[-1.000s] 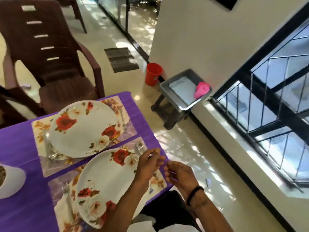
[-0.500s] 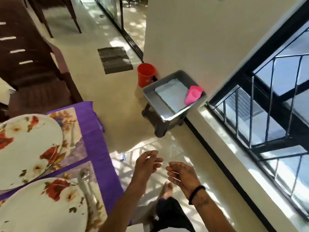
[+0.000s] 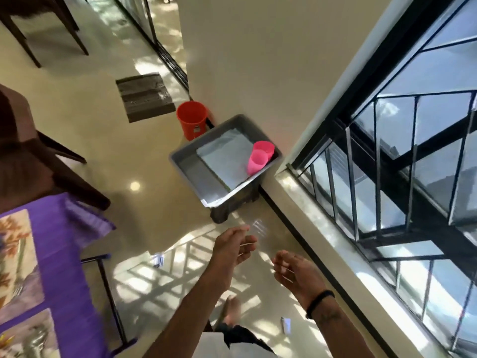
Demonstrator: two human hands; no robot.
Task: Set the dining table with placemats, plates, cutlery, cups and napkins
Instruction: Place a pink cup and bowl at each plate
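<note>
Pink cups [image 3: 259, 157], two nested, sit in the grey tray [image 3: 189, 165] on a low dark stand by the wall, on top of folded pale sheets [image 3: 223, 153], probably the napkins. Looks like a staging spot, well apart from the surface [image 3: 65, 257] with its purple cloth and floral placemats [image 3: 18, 257] at left edge. Both hands out in front over the floor, aimed toward the tray, so my guess is cups come next. Left hand [image 3: 233, 248]: fingers loosely curled, empty, touching nothing. Right hand [image 3: 295, 271]: palm up, fingers relaxed, also empty. Red bucket [image 3: 192, 118] beyond the tray, not part of the job
</note>
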